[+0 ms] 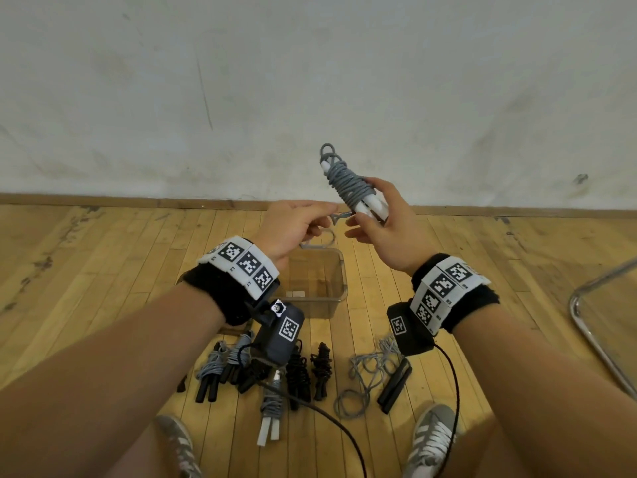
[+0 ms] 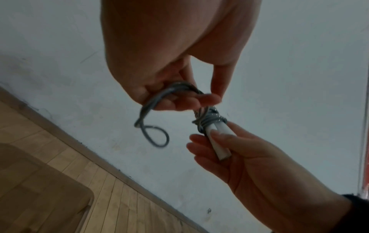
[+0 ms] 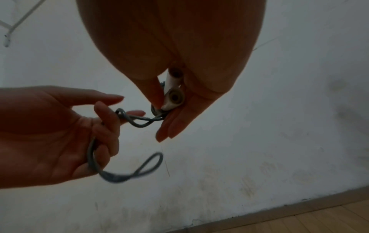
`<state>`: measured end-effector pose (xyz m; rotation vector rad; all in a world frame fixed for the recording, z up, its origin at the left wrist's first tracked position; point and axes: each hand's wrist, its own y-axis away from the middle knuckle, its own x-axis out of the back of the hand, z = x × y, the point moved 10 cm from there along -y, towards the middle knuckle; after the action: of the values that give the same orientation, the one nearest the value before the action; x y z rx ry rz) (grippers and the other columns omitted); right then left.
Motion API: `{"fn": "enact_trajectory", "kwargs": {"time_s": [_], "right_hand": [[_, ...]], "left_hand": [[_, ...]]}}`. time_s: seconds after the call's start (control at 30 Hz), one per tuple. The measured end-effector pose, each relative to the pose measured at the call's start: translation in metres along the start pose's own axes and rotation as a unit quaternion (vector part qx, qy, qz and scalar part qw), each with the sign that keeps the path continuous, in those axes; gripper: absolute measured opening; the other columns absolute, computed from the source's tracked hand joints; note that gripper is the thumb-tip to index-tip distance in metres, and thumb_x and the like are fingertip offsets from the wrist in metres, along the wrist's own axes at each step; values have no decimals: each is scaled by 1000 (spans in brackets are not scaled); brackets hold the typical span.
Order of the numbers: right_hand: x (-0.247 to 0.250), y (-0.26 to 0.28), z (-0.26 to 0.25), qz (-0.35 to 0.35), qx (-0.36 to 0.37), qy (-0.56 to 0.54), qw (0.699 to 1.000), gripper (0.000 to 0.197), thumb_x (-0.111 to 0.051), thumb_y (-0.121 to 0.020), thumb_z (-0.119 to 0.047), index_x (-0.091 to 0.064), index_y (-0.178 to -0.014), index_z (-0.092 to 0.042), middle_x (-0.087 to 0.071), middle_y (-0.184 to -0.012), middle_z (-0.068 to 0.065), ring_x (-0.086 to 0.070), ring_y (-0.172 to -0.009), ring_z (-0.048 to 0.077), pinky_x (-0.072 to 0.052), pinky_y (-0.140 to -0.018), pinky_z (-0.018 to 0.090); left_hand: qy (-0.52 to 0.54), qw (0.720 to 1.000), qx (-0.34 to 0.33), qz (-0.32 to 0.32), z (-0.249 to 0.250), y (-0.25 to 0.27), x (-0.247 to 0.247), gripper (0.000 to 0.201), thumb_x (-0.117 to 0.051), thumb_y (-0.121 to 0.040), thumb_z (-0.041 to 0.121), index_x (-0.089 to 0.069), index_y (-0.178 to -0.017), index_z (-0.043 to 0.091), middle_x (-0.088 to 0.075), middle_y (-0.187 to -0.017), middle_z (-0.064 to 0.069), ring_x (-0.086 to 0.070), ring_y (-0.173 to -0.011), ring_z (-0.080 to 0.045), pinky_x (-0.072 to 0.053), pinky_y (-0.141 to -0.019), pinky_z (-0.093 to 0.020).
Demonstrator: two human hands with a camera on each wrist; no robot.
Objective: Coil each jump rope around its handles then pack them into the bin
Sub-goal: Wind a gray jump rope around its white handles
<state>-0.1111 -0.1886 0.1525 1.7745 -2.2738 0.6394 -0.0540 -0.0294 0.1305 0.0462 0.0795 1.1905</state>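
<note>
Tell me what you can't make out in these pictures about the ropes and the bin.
- Bin: head view, near-left part hidden by the left hand and wrist band.
- Loose rope end: right wrist view, blurred.
- Coiled ropes on the floor: head view, partly covered by the wrist camera, so no sure count.
- White handles: far ends hidden under the coil.

Blurred loose rope loop [image 3: 139, 170]; bin [image 1: 339, 270] partly hidden

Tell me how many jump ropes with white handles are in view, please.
2. One rope is gripped by the right hand, with the left hand pinching its loose end. The other rope lies coiled on the floor, near the left shoe. More may hide behind the wrist camera.
</note>
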Motion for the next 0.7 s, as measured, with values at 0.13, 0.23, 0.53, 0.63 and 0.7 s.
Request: {"fn": "enact_trajectory", "kwargs": {"time_s": [0.13,0.23,0.53,0.63,0.7], "right_hand": [[2,1,2,-3,5,50,999,54,-53,-100,-9,-35,-148,-27,-65,-102,6,-70,-81,22,-63,-69,36],[-8,5,-2,-20,4,49,999,43,-43,-108,-21,-32,-149,-27,-61,-100,3,-63,-76,19,-58,-62,25],[-22,9,-19,-30,34,28,999,43,-46,-108,-25,-36,-148,-36,-66,-108,0,-66,-91,26,-58,-82,43],[-18,6,-13,-9,7,28,1000,64,-61,-99,-41,-30,-155,-34,-59,-128,-2,-64,-110,20,-56,-95,46],[-14,5,-9,2,-19,11,1000,74,-68,-95,-41,-29,-157,-29,-60,-121,-3,-67,-103,19,-58,-92,42]], "left_hand": [[7,999,3,-35,-1,4,-14,18,-68,-96,17,-75,-112,12,-68,-69,5,-52,-61,-7,-42,-57,-19],[15,1000,8,-10,-1,4,-11,17,-67,-97,21,-75,-104,9,-70,-72,1,-54,-61,-8,-42,-56,-21],[6,1000,3,12,0,4,-4,31,-70,-92,46,-77,-100,17,-73,-73,4,-55,-64,-7,-41,-57,-20],[-6,999,-11,30,3,4,1,33,-73,-88,53,-78,-88,20,-68,-67,5,-52,-61,-7,-40,-56,-18],[-8,999,-23,35,5,4,3,34,-74,-87,51,-77,-81,18,-63,-63,5,-49,-57,-7,-39,-53,-15]]}}
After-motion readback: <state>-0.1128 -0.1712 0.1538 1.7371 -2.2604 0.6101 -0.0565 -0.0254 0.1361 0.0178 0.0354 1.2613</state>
